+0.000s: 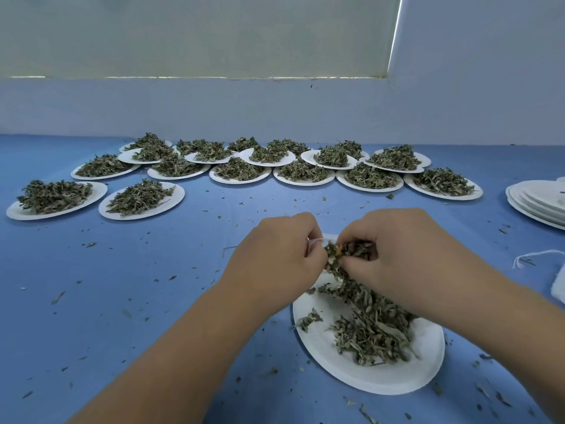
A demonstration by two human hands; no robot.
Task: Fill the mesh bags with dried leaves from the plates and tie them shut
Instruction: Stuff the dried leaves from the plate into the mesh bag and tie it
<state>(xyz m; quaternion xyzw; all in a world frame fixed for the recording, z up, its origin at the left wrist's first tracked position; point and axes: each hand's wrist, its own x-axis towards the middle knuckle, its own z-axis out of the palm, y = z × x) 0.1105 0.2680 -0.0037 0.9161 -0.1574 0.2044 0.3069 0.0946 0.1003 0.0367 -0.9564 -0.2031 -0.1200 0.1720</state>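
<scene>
Two arms of one person reach in from the lower edge of the view. The left hand [275, 249] and right hand [406, 255] are bare. The left forearm [189, 347] and right forearm [504, 316] are bare as well, uncovered right to where the picture cuts them off. Only the backs of the hands, the rounded knuckles and the upper sides of the forearms show.

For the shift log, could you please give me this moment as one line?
stage: filling | left hand: pinches mesh bag | right hand: pinches dried leaves above near plate | far plates: full
</scene>
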